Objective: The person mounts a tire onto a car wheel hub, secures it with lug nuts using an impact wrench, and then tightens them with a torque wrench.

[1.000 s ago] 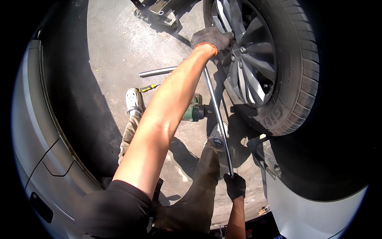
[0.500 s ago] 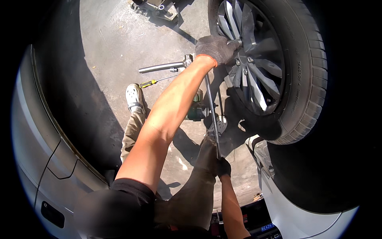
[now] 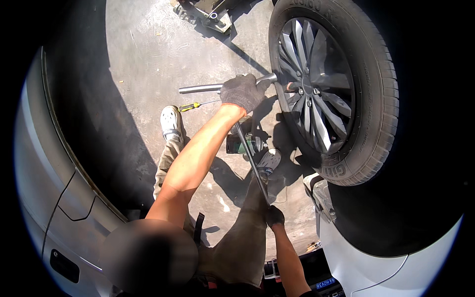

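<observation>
My left hand (image 3: 241, 94), in a dark grey glove with an orange cuff, is closed around the head end of a long-handled socket wrench (image 3: 253, 161). Its silver socket (image 3: 268, 77) sticks out past the fingers toward the wheel (image 3: 308, 88), apart from the lug nuts. Lower down, my right hand (image 3: 275, 216), also in a dark glove, wraps the far end of the steel handle. The wheel has grey spokes, with several lug nuts round the hub and a black tyre (image 3: 376, 99).
A green power tool (image 3: 245, 144) lies by my white clog (image 3: 269, 161). Beyond my left hand are a metal tube (image 3: 198, 89) and a yellow-black screwdriver (image 3: 189, 107). A jack-like metal frame (image 3: 217, 20) stands farther off. Car bodywork borders the left (image 3: 44, 188) and lower right (image 3: 381, 274).
My left hand has drawn the wrench head back to the left, away from the wheel's hub, so the socket is off the lug nuts. My right hand keeps hold of the handle end.
</observation>
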Tool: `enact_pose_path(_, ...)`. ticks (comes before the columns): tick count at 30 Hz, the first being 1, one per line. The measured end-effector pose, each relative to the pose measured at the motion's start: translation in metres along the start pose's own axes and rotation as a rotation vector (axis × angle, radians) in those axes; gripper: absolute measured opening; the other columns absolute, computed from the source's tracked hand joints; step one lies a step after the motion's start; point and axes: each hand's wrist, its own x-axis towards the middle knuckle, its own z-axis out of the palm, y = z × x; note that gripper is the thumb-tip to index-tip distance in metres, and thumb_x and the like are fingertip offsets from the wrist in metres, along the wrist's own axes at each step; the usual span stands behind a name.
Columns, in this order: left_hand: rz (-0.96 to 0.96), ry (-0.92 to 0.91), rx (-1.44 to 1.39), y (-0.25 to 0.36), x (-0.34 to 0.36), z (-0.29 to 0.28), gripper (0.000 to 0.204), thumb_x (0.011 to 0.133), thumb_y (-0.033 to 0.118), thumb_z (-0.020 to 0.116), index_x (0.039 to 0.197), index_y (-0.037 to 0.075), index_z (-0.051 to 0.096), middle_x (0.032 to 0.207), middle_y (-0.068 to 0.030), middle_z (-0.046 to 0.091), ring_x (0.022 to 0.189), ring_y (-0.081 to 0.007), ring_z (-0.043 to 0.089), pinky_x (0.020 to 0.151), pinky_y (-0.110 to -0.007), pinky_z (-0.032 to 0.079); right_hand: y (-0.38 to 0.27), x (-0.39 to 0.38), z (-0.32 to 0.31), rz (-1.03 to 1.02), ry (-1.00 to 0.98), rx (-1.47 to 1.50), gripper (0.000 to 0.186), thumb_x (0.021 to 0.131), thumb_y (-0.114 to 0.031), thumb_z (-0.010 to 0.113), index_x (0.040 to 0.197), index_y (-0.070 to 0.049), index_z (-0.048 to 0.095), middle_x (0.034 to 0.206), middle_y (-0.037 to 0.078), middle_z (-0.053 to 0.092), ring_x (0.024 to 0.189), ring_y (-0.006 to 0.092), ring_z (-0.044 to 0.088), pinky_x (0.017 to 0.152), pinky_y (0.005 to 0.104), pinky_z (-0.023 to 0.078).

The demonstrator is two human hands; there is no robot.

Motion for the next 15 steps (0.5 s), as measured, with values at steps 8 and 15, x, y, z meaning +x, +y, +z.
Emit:
enact_pose_path(8,-0.008,-0.269,-0.094,0.050,0.052,-0.021,0.048,0.094,0.052,0.045,0.111,0.015,0.070,0.101,-0.0167,0.069,0.101,-0.0360,0.066,0.085,-0.045,0.051,-0.091,-0.220,-0.122,-0.009,0.015,-0.047,0.013,0.086,-0.025,0.059,0.097,-0.017,0.061,0.086,0.012,0.063,0.077,0.0343,0.066,0.062,0.0458,0.052)
enact_pose_path(15,0.228,-0.437,0.019,0.034,0.095,0.011,0.038,0.096,0.044,0.044,0.123,0.027,0.064,0.114,-0.0121,0.067,0.105,-0.0340,0.065,0.091,-0.043,0.051,-0.185,-0.350,-0.329,-0.159,-0.207,0.962,0.033,0.083,-0.002,0.058,0.115,0.006,0.059,0.092,0.014,0.070,0.077,0.0153,0.063,0.067,0.0260,0.050)
